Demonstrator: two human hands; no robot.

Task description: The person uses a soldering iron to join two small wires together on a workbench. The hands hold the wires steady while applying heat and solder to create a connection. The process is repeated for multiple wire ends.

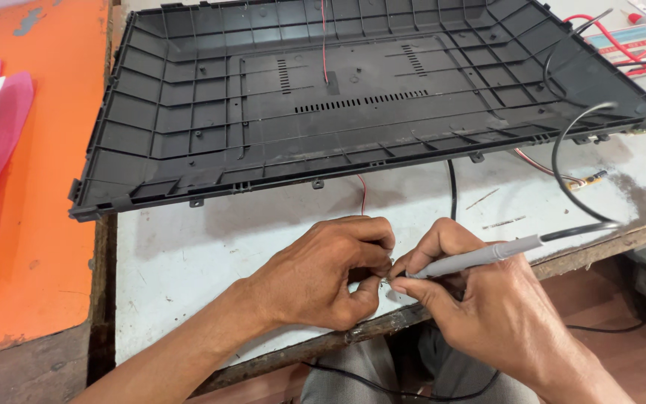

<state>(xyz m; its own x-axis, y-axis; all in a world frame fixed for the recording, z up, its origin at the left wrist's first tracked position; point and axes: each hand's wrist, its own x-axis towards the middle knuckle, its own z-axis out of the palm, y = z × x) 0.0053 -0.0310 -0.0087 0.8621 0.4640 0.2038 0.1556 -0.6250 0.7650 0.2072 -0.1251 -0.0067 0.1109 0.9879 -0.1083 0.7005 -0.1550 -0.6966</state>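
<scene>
— Gripping a grey soldering iron point(480, 258) like a pen, the right hand point(487, 307) points its tip toward the left hand point(323, 273). See that?

— Yes. The left hand is pinched around something small; what it is cannot be told. Both rest at the white table point(188, 254) edge, below the black plastic back cover point(338, 97). A red wire point(363, 193) runs down toward them.

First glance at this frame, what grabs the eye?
The big black ribbed plastic back cover dominates, lying inner side up across the upper half of the white worktable. At the near table edge, the right hand holds a grey soldering iron like a pen, tip meeting something small pinched in the left hand. An orange surface fills the left side.
</scene>
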